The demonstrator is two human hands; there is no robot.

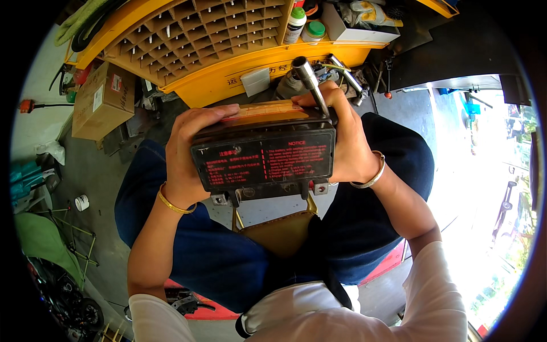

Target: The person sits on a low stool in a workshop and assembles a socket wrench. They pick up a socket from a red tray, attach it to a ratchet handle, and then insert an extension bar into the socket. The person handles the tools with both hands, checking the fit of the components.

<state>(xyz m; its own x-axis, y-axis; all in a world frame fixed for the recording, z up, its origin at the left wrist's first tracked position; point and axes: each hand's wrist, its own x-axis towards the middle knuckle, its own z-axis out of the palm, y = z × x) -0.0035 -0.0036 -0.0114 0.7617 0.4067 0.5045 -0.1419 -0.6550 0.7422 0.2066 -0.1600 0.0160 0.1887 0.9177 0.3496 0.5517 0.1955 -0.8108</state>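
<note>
Battery (265, 157), a black box with a red-printed label turned up toward the head camera, sits over the person's lap between the knees, clamped at its two ends so it stays level: the left hand (188, 151) wraps its left end with fingers curled over the top edge, and the right hand (342, 142) closes on the right end while also pinching a metal-shafted tool (310, 82). Room is tight ahead, where the yellow cabinet (228, 74) stands close, but open floor lies to either side of the knees.
</note>
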